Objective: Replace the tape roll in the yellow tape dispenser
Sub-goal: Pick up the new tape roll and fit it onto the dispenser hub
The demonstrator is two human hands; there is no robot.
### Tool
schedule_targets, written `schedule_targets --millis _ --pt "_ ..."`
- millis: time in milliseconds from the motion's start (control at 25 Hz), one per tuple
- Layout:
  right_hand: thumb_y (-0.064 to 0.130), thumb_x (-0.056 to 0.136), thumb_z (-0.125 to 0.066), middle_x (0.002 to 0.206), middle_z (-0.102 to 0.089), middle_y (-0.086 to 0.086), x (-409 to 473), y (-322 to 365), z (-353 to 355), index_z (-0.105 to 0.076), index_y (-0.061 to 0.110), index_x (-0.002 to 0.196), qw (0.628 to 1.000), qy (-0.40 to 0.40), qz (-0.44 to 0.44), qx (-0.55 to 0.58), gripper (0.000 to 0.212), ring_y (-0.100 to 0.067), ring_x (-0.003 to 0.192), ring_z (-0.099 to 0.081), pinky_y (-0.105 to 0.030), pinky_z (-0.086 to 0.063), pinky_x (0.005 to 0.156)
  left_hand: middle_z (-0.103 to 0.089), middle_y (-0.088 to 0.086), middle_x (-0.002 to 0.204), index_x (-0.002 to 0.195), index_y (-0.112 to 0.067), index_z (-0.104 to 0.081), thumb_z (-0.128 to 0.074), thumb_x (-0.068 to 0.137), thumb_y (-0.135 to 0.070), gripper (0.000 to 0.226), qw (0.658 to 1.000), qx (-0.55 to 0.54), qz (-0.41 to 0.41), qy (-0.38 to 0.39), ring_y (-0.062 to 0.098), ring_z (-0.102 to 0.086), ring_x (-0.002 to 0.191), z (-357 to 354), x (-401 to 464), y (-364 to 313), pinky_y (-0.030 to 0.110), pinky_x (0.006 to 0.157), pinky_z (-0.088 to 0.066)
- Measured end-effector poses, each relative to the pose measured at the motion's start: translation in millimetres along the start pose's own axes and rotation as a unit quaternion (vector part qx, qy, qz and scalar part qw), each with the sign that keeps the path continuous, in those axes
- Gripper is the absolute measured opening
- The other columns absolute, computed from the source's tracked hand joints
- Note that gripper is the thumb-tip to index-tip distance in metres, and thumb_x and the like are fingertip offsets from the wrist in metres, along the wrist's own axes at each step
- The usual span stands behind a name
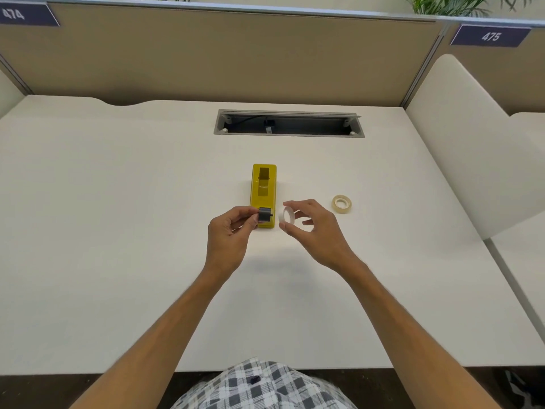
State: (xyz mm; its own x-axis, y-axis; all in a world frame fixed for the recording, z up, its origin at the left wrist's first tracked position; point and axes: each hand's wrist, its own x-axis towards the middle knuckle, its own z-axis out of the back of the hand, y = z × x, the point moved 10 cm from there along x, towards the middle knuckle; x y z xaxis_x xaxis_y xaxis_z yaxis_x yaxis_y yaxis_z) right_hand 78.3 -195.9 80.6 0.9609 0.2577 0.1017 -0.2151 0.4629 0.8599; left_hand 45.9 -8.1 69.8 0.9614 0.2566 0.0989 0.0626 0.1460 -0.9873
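The yellow tape dispenser [263,188] lies in the middle of the white desk [118,231], its roll slot showing no roll. My left hand [228,240] pinches a small dark spindle hub [264,215] just above the dispenser's near end. My right hand [314,228] holds a thin white ring, a tape core [287,215], between thumb and fingers, a few centimetres right of the hub. A cream tape roll [342,204] lies flat on the desk to the right of my right hand.
A grey cable tray opening [289,124] is sunk into the desk behind the dispenser. A beige partition wall [236,60] closes the back, and a white divider [460,137] stands at the right. My checked shirt [265,385] shows at the near edge.
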Motion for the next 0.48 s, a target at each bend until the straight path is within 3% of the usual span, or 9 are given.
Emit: schedule_targets --millis 160,480 --pt "0.031 0.085 -0.073 0.117 -0.057 0.004 5 -39 5 -0.06 0.023 0.127 0.993 -0.02 -0.042 -0.107 0.045 -0.011 0.101 -0.06 -0.031 -0.05 0.089 -0.076 -0.001 0.097 0.102 -0.012 -0.072 -0.063 0.091 -0.007 0.015 1.0 -0.015 0.01 0.003 0.012 -0.073 0.091 -4 2 3 0.028 0.084 -0.059" --pt "0.033 0.076 -0.078 0.111 -0.065 0.008 7 -91 11 -0.065 0.025 0.11 0.977 -0.008 -0.124 -0.173 0.038 -0.015 0.096 -0.064 -0.039 -0.052 0.082 -0.076 0.001 0.099 0.104 -0.009 -0.072 -0.063 0.09 -0.007 0.017 1.0 -0.007 0.011 0.008 0.012 -0.072 0.092 0 8 3 0.024 0.08 -0.058"
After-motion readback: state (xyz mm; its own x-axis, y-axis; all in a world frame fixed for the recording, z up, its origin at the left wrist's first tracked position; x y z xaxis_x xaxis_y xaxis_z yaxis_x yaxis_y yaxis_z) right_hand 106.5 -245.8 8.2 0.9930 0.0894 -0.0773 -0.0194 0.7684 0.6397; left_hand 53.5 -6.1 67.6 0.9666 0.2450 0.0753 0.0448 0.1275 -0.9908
